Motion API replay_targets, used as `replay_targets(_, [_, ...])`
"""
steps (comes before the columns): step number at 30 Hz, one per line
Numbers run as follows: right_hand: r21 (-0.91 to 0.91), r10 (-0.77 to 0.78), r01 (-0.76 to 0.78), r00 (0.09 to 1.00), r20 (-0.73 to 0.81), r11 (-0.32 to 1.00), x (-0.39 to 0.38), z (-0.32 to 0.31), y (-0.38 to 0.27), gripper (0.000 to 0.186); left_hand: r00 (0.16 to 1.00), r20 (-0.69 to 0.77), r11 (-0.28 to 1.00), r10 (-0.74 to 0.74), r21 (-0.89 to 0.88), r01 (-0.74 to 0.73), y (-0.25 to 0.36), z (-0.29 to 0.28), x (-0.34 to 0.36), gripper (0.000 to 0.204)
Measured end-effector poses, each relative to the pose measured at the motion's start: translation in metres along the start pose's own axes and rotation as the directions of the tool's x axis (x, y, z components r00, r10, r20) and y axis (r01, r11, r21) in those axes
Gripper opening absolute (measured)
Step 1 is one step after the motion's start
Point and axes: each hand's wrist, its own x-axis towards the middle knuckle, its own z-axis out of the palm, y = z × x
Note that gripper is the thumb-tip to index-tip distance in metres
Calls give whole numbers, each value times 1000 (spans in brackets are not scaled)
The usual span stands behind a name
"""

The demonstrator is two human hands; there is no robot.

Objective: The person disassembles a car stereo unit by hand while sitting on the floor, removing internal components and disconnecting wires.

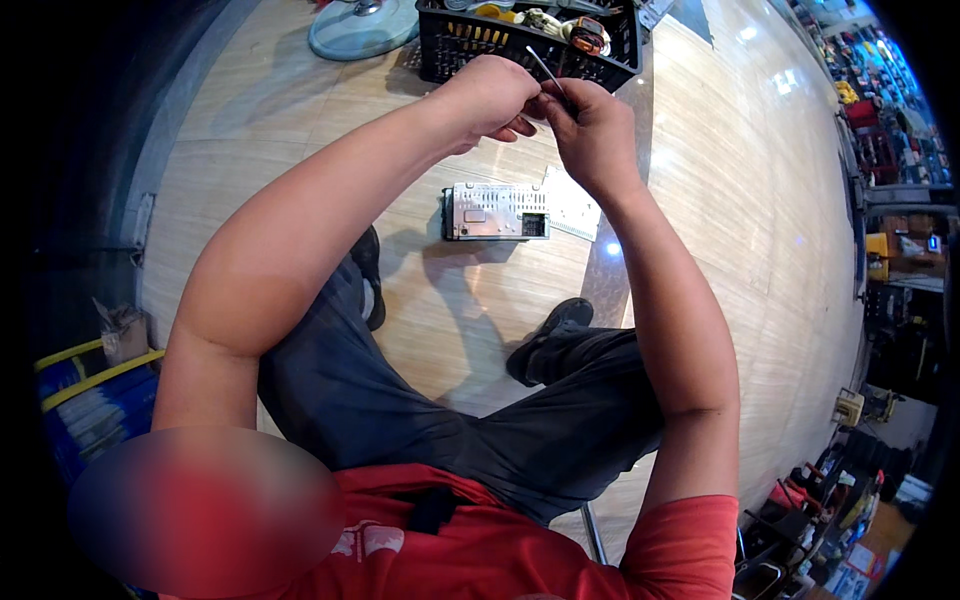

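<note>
Both of my hands are raised together in front of the black crate. My right hand (598, 130) is closed round a screwdriver (543, 64), its thin metal shaft pointing up and to the left and its dark handle mostly hidden in the fingers. Right beside it, my left hand (490, 97) has its fingers bent and pressed together at the right fingertips. Whatever they pinch is too small or hidden to name. Below the hands, a silver metal car stereo unit (485, 212) with a perforated casing lies on the floor. A flat pale metal plate (573, 207) lies against its right side.
The black plastic crate (465, 68), full of tools and cables, stands just beyond my hands. A round grey base (362, 32) is left of it. My shoes (548, 335) flank the stereo unit. Cluttered shelves (890, 120) line the far right; blue packages (90, 410) sit at left.
</note>
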Motion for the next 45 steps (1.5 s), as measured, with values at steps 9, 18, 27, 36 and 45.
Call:
replay_targets(9, [-115,13,-10,1000,24,993,2,-4,5,10,998,68,999,-15,38,12,1,3,0,25])
replay_targets(18, [299,220,-232,973,73,926,9,-8,-1,15,998,55,999,34,-13,-33,2,0,2,24])
replay_targets(27, [241,278,-299,953,119,923,8,-13,-6,15,993,104,993,56,97,-66,4,0,-2,26])
replay_targets(36, [284,372,-386,922,106,878,7,-12,0,17,988,127,982,85,157,-105,6,-2,0,25])
replay_targets(45, [260,302,-324,946,121,910,6,-9,12,17,988,70,957,138,249,-151,8,-1,-4,23])
